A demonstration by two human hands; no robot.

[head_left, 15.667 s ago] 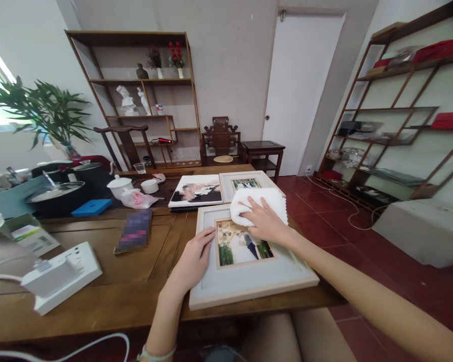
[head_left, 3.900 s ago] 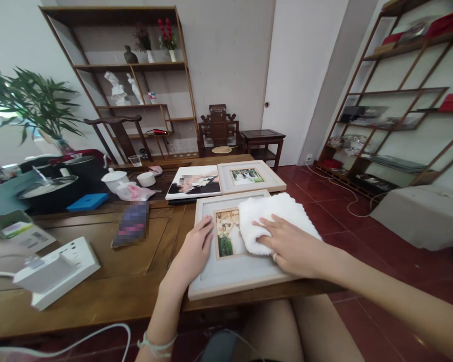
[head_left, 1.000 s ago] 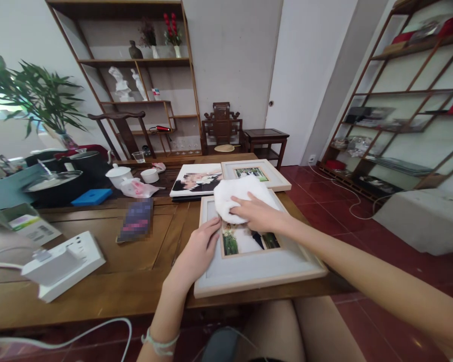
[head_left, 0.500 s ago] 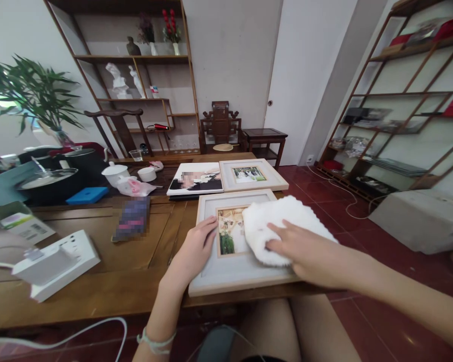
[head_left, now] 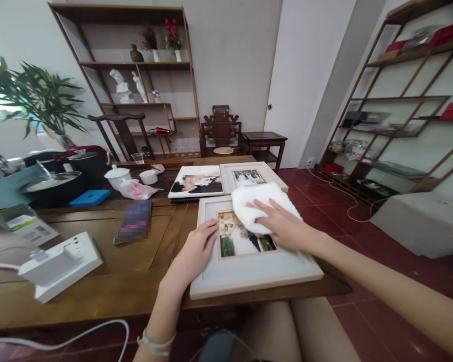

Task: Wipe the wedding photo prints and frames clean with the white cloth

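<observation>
A light wooden picture frame (head_left: 249,284) lies flat at the table's front edge, with a small framed photo (head_left: 232,246) in its middle. My left hand (head_left: 196,249) rests flat on the frame's left side, fingers stretched out and their tips by the photo's left edge. Under my right hand (head_left: 283,221) is a fluffy white cloth (head_left: 245,198), which it holds against the upper right of the frame. The cloth hides the photo's upper right part and the frame's far right corner.
Behind it lie a second wooden frame (head_left: 226,176) and a photo panel (head_left: 196,188). To the left are a white power strip (head_left: 66,266), a blurred purple item (head_left: 134,221), a blue block (head_left: 89,197), a white teapot (head_left: 117,174) and a dark pot (head_left: 53,188).
My right hand has slid the cloth away from me and to the left, uncovering the photo's lower right and the frame's near right corner. My left hand has stayed in place.
</observation>
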